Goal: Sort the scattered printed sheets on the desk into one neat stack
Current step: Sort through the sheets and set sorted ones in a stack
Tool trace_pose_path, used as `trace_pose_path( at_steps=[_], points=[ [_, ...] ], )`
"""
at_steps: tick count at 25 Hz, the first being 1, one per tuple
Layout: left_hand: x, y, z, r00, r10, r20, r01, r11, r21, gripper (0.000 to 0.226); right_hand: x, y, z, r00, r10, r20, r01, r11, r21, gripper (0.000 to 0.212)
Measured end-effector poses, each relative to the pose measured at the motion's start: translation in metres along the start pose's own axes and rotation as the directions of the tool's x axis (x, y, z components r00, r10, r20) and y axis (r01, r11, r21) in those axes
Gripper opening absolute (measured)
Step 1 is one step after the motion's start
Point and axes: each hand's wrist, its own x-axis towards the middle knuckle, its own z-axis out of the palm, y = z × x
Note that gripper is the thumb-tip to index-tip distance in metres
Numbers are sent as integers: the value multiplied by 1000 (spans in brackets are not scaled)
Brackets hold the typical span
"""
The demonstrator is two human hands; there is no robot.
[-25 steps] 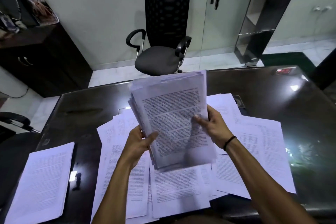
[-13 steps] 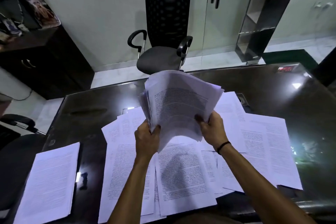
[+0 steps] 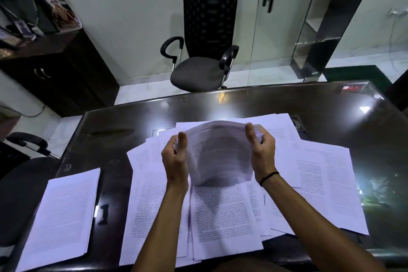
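Both hands, left (image 3: 175, 159) and right (image 3: 262, 152), grip a blurred bundle of sheets (image 3: 218, 152) above loose printed pages (image 3: 225, 216) strewn on the dark worktop (image 3: 242, 101); a separate stack (image 3: 64, 214) lies left, an office chair (image 3: 203, 51) beyond.

The room is sitting dim, with a cool cast. Bright glare spots are bouncing off the glossy dark desk (image 3: 276, 104) beyond the fingertips (image 3: 249, 127), and a greenish reflection is glowing right of them. The bundle of sheets (image 3: 218, 152) between the fingers is smearing with motion blur and throwing a soft shadow beneath. Straight lines are bowing toward the frame edges.
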Motion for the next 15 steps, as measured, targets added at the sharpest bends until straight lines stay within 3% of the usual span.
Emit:
trace_pose_path(
  at_steps=[3, 7, 12, 15],
  points=[
    [5, 24, 15, 990, -36, -133, 35, 999, -14, 76, 1, -10, 11, 994, 21, -106, -21, 1000, 4, 53],
    [8, 21, 21, 958, -92, -272, 132, 982, 133, 26, 6, -2, 15, 965, 87, -249, -113, 989, -95, 47],
    [3, 17, 20, 961, -39, -274, 90, 980, 175, 19, 4, 7, 12, 975, 61, -214, -83, 992, -94, 22],
    [2, 13, 19, 964, -47, -260, 94, 981, 172, 14, 3, 13, 10, 983, 107, -150, -117, 992, -56, 20]
  ],
)
